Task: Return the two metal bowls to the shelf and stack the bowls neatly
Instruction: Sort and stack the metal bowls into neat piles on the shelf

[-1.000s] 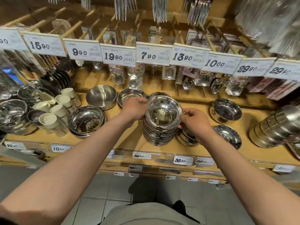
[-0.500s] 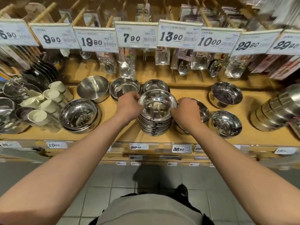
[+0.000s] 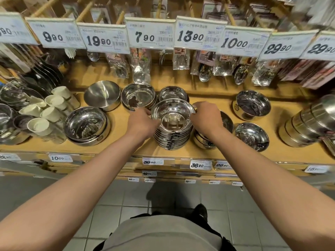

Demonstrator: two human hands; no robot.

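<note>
Both hands are at the top bowl (image 3: 173, 115) of a stack of metal bowls (image 3: 172, 137) on the wooden shelf (image 3: 213, 153), centre front. Left hand (image 3: 140, 122) has fingers curled onto the bowl's left rim; right hand (image 3: 206, 115) has fingers curled onto the right rim, thumb side pinching the edge. The top bowl sits level and nested on the stack, rims roughly lined up below it.

Just right of the stack, partly hidden under the right wrist, is a second shorter stack of bowls (image 3: 204, 141). Behind the main stack is a small shiny bowl (image 3: 172, 93), and left of that a deeper bowl (image 3: 138, 96) with a dark label at its front edge. Further left are an overturned matte bowl (image 3: 102, 95) and a large double-walled bowl (image 3: 86, 124) near the front. Cream cups (image 3: 52, 113) lie on their sides at far left. To the right are two footed bowls (image 3: 252, 104) (image 3: 251, 135), one behind the other, and a row of stacked steel containers (image 3: 308, 122) lying sideways.

Price tags (image 3: 150, 36) hang in a row overhead, with packaged spoons (image 3: 140, 69) below them. Grey tiled floor (image 3: 126, 205) is under the shelf.
</note>
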